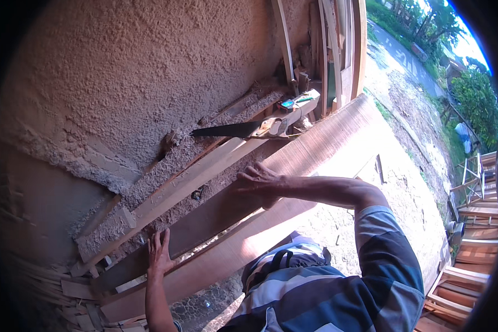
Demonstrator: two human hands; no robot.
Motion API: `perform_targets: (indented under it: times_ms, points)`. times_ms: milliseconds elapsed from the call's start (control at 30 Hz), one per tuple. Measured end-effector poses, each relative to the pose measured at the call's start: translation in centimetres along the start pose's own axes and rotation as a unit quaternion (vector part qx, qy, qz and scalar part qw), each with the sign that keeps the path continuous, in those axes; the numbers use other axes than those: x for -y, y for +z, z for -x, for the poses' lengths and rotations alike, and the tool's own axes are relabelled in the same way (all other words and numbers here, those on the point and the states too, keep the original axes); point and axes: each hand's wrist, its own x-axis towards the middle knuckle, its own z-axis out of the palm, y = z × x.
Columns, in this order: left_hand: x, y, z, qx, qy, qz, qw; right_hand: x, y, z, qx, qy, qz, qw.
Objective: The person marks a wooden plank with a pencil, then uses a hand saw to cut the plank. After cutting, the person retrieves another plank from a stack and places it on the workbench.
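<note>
A long wooden board (216, 210) slants from lower left to upper right, its far end in sunlight and its middle in shade. Spread over the middle of this board lies my right hand (258, 181), fingers towards its far edge and thumb near its near edge. My left hand (159, 254) rests farther down on the same board, fingers stretched out flat. A second wooden board (232, 252) runs below, nearer my body, with a gap between the two. Just beyond my right hand, a handsaw (232, 130) with a dark blade lies across a pale timber beam (205, 160).
A blue-faced tape measure (286, 104) sits at the beam's upper end. Wood shavings (166, 160) cover the bench behind it, against a rough wall (133, 66). Upright wood strips (337, 50) lean at the top. Scrap slats (44, 288) pile at lower left; stacked timber (476, 254) stands right.
</note>
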Motion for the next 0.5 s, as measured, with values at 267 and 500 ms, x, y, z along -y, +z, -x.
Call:
perform_targets:
  times_ms: [267,500]
  points:
    - [-5.8,4.4,0.6,-0.073,-0.043,0.207,0.975,-3.6,9.1,-3.6,0.080,0.009,0.047,0.996]
    - [-17.1,8.9,3.1,-0.091,-0.121,0.275,0.950,-4.6,14.0,-5.0,0.043,0.020,0.072,0.996]
